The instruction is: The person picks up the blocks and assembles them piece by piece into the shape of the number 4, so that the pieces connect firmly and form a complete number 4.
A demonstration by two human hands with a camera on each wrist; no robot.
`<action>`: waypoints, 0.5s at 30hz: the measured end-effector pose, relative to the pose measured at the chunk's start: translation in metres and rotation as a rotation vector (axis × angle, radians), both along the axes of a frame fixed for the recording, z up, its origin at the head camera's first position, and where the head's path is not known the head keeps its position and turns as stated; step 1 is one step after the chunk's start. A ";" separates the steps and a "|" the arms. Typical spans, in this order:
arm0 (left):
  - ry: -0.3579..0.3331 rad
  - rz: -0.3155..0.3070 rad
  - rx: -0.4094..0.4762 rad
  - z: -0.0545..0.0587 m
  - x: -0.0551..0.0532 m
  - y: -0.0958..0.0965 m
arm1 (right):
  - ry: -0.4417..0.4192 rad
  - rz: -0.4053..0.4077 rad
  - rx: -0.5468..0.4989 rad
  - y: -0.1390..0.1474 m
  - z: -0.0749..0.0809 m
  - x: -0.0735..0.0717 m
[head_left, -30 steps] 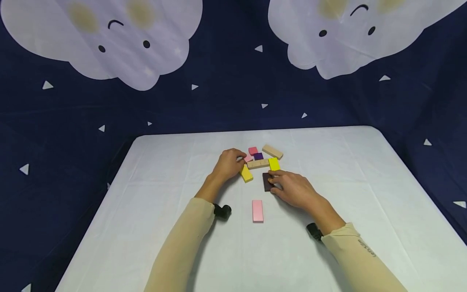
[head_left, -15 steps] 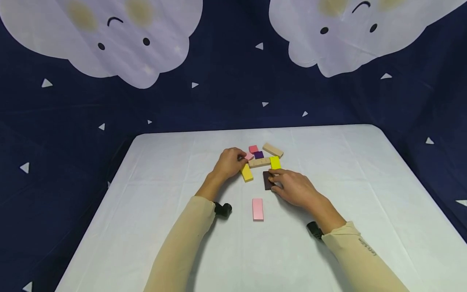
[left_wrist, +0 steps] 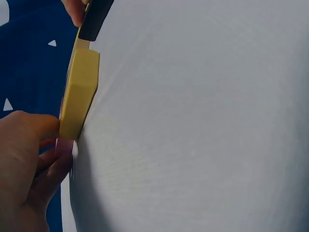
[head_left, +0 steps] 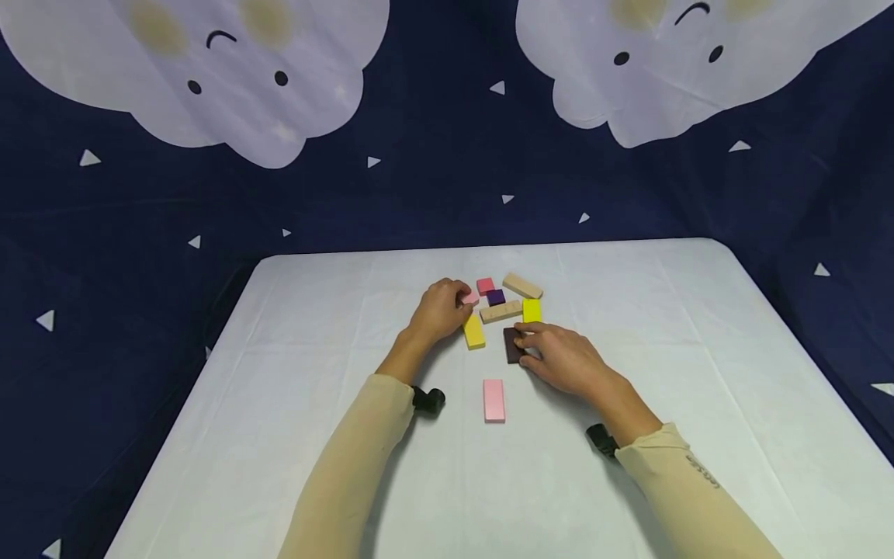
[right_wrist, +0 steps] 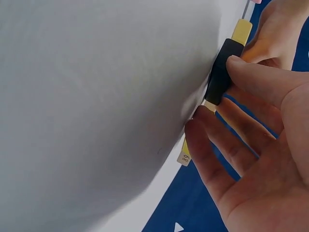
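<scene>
My left hand (head_left: pixel 441 309) reaches into a cluster of small wooden blocks, its thumb and fingers pinching a small pink block (left_wrist: pixel 63 146). Right by its thumb lies a yellow block (head_left: pixel 474 332). A dark brown block (head_left: pixel 512 345) lies flat closer to me. My right hand (head_left: pixel 562 359) holds that brown block at its right side, thumb on the near edge; its outer fingers stretch away in the right wrist view. Between the hands, a natural-wood block (head_left: pixel 500 312) lies crosswise, its right end at a second yellow block (head_left: pixel 531 310).
Behind lie a purple block (head_left: pixel 496 297), a red-pink block (head_left: pixel 485 286) and another natural-wood block (head_left: pixel 522 286). A longer pink block (head_left: pixel 493 401) lies alone nearer me. The white-covered table (head_left: pixel 314 435) ends at a dark blue curtain (head_left: pixel 447 210).
The crosswise wooden block and the yellow block at its end have slid slightly right. My left hand has drawn the small pink block a little left. The right hand has stayed nearly still.
</scene>
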State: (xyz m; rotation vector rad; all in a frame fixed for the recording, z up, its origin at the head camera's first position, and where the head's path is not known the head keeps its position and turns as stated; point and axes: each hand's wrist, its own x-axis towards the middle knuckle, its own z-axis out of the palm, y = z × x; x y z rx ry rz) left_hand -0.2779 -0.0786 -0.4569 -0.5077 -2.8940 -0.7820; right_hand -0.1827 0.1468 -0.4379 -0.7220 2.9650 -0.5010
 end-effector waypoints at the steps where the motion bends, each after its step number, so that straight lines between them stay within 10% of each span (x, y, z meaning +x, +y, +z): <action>1: 0.001 0.003 0.002 -0.001 0.000 -0.001 | -0.005 0.000 -0.005 0.000 0.000 0.000; 15: -0.047 0.010 0.011 0.005 -0.002 -0.002 | -0.043 -0.014 -0.022 0.002 0.004 -0.002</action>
